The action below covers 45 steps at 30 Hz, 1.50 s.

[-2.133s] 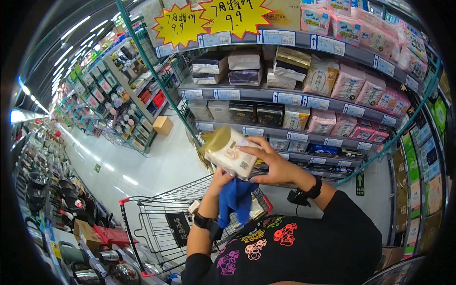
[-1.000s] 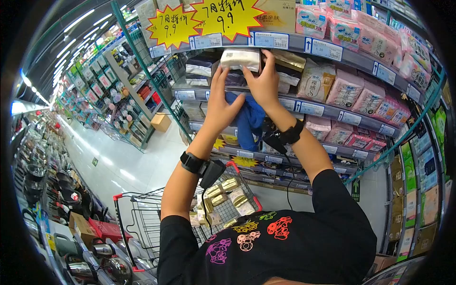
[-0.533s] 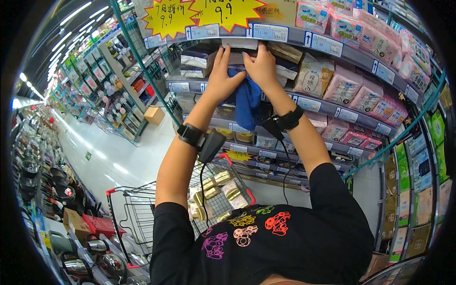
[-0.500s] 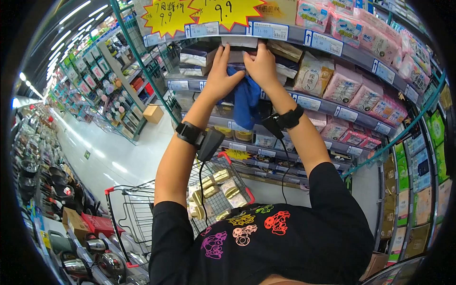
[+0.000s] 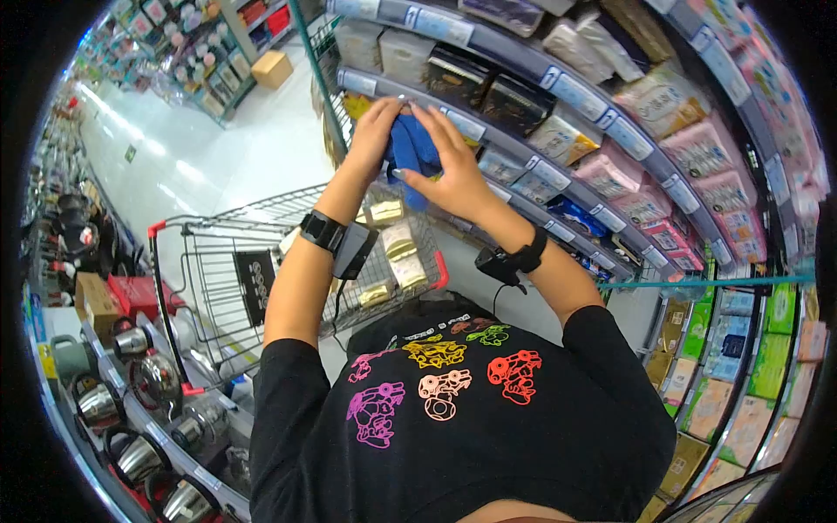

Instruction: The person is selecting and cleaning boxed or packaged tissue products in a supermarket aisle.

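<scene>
A bunched blue cloth (image 5: 411, 148) is between my hands, in front of the lower shelves and above the far end of the shopping cart (image 5: 301, 196). My left hand (image 5: 373, 138) grips it from the left, its fingers bent over the top edge. On the other side my right hand (image 5: 458, 174) curls around it, thumb below and fingers above. The cloth's lower end hangs toward the cart. Several packs with gold-coloured ends (image 5: 403, 242) lie in the cart's basket. Each wrist wears a black strap with a small device.
Shelves to the right carry black packs (image 5: 458, 77), pink packs (image 5: 610, 167) and price labels. Kettles (image 5: 139, 455) line a shelf at lower left, near a red box (image 5: 139, 296). A cardboard box (image 5: 272, 70) stands on the aisle floor at upper left.
Both hands have come down and left from the upper shelf to a lower level near the cart, bringing the blue cloth along. The view has tilted downward.
</scene>
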Each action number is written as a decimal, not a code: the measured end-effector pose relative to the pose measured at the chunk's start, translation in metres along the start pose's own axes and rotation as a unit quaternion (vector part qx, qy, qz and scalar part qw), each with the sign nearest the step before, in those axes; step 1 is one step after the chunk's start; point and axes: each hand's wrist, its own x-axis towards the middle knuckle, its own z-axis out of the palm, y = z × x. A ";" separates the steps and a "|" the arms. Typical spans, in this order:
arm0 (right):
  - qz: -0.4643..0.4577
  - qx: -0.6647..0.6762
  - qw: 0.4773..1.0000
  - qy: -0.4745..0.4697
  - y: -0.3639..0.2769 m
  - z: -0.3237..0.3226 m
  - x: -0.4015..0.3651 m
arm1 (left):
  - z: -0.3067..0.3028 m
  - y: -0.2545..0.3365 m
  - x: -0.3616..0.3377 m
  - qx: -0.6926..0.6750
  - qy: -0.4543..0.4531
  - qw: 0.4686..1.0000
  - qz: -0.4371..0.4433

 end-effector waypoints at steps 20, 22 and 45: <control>0.464 0.053 0.638 -0.612 0.141 0.270 -0.187 | -0.217 -0.364 -0.354 0.384 -0.163 0.753 -0.509; 0.473 0.063 0.602 -0.640 0.144 0.281 -0.190 | -0.210 -0.359 -0.344 0.310 -0.109 0.764 -0.555; 0.686 0.349 0.485 -0.415 0.104 0.307 -0.248 | -0.207 -0.284 -0.292 0.213 0.044 0.829 -0.515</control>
